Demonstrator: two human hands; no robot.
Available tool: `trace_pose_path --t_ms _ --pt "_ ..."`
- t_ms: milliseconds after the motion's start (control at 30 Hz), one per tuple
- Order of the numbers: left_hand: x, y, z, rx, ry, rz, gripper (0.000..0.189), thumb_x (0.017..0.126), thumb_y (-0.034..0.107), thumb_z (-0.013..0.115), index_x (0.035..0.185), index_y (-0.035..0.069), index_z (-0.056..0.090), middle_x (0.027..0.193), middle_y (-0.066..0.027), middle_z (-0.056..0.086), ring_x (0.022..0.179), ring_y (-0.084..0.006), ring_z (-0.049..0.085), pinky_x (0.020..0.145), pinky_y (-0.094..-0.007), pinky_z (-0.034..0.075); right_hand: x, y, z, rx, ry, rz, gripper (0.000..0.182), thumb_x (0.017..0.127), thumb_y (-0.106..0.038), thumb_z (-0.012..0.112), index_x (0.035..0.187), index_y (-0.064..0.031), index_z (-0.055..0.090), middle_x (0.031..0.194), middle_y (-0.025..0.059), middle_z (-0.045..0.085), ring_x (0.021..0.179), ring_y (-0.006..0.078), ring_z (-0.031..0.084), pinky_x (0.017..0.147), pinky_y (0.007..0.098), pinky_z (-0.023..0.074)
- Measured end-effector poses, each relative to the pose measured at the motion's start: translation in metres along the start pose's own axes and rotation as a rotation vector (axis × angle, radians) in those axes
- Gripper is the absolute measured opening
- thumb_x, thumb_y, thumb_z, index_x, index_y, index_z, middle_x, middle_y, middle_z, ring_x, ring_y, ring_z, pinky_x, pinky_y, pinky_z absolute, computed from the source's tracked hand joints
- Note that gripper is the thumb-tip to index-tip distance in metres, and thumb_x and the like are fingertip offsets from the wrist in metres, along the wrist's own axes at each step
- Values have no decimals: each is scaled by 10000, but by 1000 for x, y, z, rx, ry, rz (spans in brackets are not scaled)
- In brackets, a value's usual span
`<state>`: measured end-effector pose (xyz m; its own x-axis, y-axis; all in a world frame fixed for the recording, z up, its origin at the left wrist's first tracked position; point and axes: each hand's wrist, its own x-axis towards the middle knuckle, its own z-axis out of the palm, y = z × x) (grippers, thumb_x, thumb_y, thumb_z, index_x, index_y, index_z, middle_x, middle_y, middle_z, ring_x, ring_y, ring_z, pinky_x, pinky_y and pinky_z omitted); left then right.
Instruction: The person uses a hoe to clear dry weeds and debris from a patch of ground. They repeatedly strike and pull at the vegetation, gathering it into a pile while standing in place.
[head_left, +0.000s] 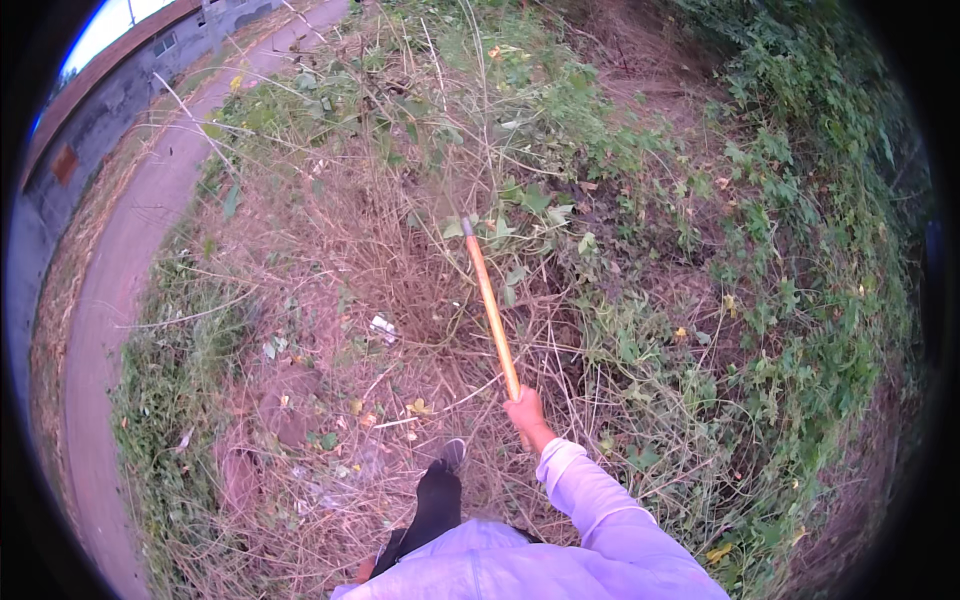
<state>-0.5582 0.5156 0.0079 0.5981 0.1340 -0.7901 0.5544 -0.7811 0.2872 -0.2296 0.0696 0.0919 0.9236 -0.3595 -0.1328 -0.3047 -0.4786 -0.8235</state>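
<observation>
My right hand (525, 412) is closed around the lower end of a long wooden tool handle (491, 307). The handle points away from me into brush, and a grey metal collar (467, 226) caps its far end. Any blade beyond the collar is blurred or lost among the stems, so the kind of tool cannot be told. Dry brown stalks (397, 232) and green leafy vines (536, 201) surround that far end. Low at the picture's bottom, a small patch beside my dark trouser leg (435, 499) may be part of my left hand; its fingers are hidden.
My shoe (453, 453) stands on dry cut stems. A white scrap (383, 328) and a rounded earthen lump (291, 405) lie ahead to the left. Dense vines (795, 300) rise on the right. A path (112, 300) and a grey-walled building (97, 127) run along the left.
</observation>
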Motion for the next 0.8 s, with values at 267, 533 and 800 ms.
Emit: trace_pose_path --t_ms 267,533,800 --pt "13 30 -4 -14 2 68 328 698 351 605 852 64 639 870 -209 616 856 -377 580 744 -413 461 60 -71 -76 372 90 -12 143 669 -71 620 778 -9 552 594 30 526 532 121 505 509 290 425" --pt "11 29 -2 -12 3 42 325 710 347 592 865 64 629 874 -212 614 857 -381 578 742 -420 459 146 -153 -77 397 194 -38 144 734 -46 585 803 24 479 526 56 489 368 152 485 311 299 381" --pt "11 18 -3 -9 -4 50 322 723 343 580 878 64 619 879 -214 612 858 -386 575 741 -427 456 -46 63 1 90 -88 193 154 693 -47 614 821 -3 540 582 90 534 421 149 523 339 309 396"
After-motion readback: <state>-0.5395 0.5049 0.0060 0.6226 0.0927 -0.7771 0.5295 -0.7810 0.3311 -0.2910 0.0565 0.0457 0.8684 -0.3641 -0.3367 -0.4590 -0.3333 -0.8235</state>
